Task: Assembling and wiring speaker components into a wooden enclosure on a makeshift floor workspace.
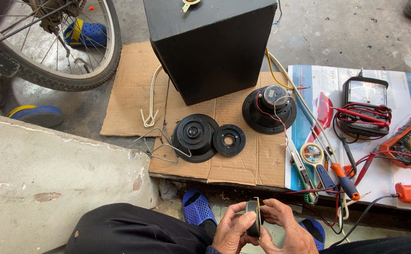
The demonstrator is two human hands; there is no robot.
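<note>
**A:** Got a look at the small dark round part (253, 218)? Held edge-on, low in the view, right between both hands, above the blue sandals.

**B:** Yep. Left hand (233, 230) curled around it, thumb pressed flat on the near face, fingers wrapped behind. Right hand (286, 226) pinched on the other side, fingertips on the rim. Both closed on the same piece, no gap.

**A:** And out front on the cardboard (243, 160)?

**B:** Laid out past the knees: a big black disc (195, 137) touching a smaller black ring (229, 139), and a speaker driver (269, 109) face down with a red wire across it. Tall black box (210, 47) stood just behind those.

**A:** Off to the right?

**B:** Spread over a printed sheet: an analog meter (364, 106) wrapped in red leads, an orange multimeter (410, 141), a screwdriver with an orange and blue handle (345, 181). Well apart from the hands. Bicycle wheel (50, 42) parked at top left.
</note>
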